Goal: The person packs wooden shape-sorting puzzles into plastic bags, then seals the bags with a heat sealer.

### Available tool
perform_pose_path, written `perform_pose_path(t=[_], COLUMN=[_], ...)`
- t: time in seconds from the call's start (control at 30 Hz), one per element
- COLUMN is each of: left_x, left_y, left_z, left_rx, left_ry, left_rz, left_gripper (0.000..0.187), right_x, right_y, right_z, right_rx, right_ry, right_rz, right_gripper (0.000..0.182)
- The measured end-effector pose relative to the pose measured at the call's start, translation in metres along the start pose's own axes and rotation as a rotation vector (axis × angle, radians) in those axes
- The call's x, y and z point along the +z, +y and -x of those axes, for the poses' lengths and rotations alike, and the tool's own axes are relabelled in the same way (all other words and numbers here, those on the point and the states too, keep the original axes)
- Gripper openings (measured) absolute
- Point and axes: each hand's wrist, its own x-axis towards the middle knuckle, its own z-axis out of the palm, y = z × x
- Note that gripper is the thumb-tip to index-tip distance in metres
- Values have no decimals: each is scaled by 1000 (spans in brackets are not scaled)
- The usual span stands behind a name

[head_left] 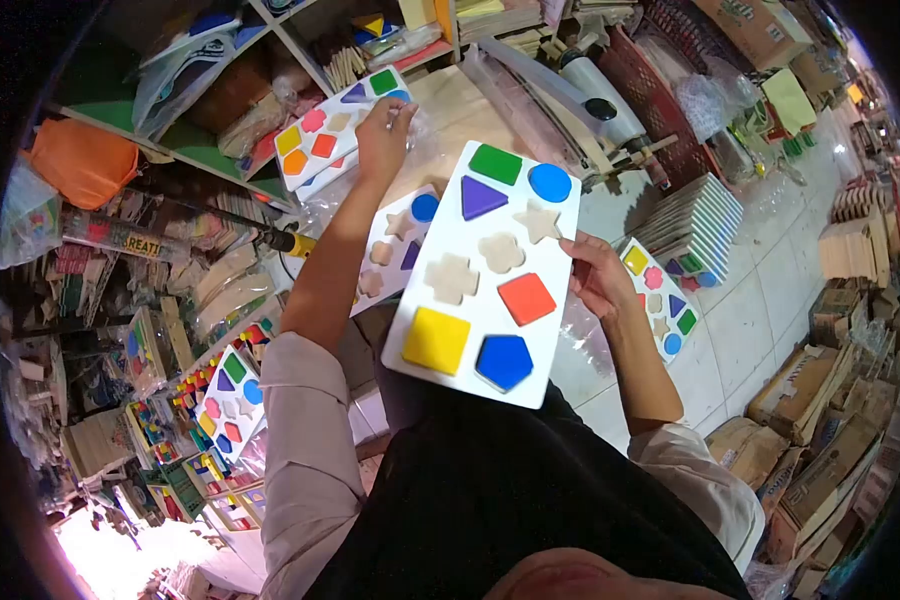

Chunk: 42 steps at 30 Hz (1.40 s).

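My right hand [595, 275] grips the right edge of a white shape puzzle board [482, 310], tilted above my lap. This board carries green, blue, purple, red and yellow pieces; a star, a flower and a cross-like recess show bare wood. At the upper left my left hand [382, 130] is closed, with bent fingers at the corner of another puzzle board [332, 103], beside its blue circle. Whether a piece is between those fingers is hidden. That board lies over another one. A further puzzle board [395, 250] is partly covered by the one I hold.
Another puzzle board [667, 290] lies to the right, near a striped stack [695, 225]. One more board [232, 400] stands at the lower left among toys. Shelves [160, 130] line the left. A red crate [655, 105] and cardboard boxes [795, 390] are on the right.
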Motion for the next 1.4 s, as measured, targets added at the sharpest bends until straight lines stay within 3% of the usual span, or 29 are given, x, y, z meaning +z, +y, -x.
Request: perform_pose_path(t=[0.03, 0.07, 0.23, 0.3, 0.5, 0.57, 0.7, 0.77, 0.8, 0.87, 0.9, 0.97, 1.0, 1.03, 1.1, 1.13, 1.17, 1.23, 1.27, 1.3, 1.4], left_x=[1, -3, 4, -1, -23, -24, -31, -33, -38, -48, -49, -52, -65, -72, -77, -74, -73, -68, -65, -62, -52], left_y=[7, 15, 3, 2, -9, -6, -11, -26, -20, 0, -5, -17, -12, -17, -36, -49, -62, -68, -71, -77, -79], left_z=[9, 15, 31, 36, 52, 59, 65, 68, 71, 79, 79, 79, 76, 71, 52, 45, 39, 30, 30, 32, 38], left_rx=[16, -80, 81, 98, -17, -20, -174, -74, -75, -462, -465, -553, -704, -703, -743, -736, -736, -592, -450, -451, -608], left_ry=[59, -9, 69, 79, 76, 79, -1, -58, -50, -140, -130, -298, -479, -466, -497, -258, -250, -41, -49, -55, -41], left_rz=[54, 73, 83, 83, 92, 85, 131, 302, 295, 515, 510, 596, 660, 657, 427, 657, 657, 721, 624, 625, 783], left_gripper=[20, 19, 15, 13, 15, 15, 12, 45, 45, 87, 87, 103, 88, 88, 69, 55, 55, 50, 40, 40, 36], right_x=[-1, -21, -21, -21, -75, -79, -42, -23, -15, 4, 11, 24, 28, 26, 19, 19, 20, 25, 27, 27, 22], right_y=[-4, 0, -2, -8, -13, -9, 6, 15, 20, 29, 34, 42, 44, 49, 60, 61, 63, 60, 59, 58, 63], right_z=[3, -8, -50, -72, -154, -177, -207, -216, -222, -227, -231, -240, -243, -250, -265, -265, -265, -257, -253, -249, -256], right_rx=[4, 24, 51, -14, -94, -212, -184, -202, -236, -254, -245, -226, -168, -160, -133, -128, -142, -161, -152, -145, -267], right_ry=[-42, -132, -20, -21, 83, 133, 118, 109, 85, 43, 36, 47, 56, 45, -3, -8, -12, -22, 6, 44, 37], right_rz=[22, 32, 128, 5, -99, -117, -231, -240, -271, -328, -328, -286, -330, -329, -295, -292, -267, -236, -266, -302, -229], right_gripper=[21, 23, 26, 28, 25, 23, 20, 21, 22, 24, 24, 24, 23, 23, 23, 23, 22, 22, 23, 24, 15])
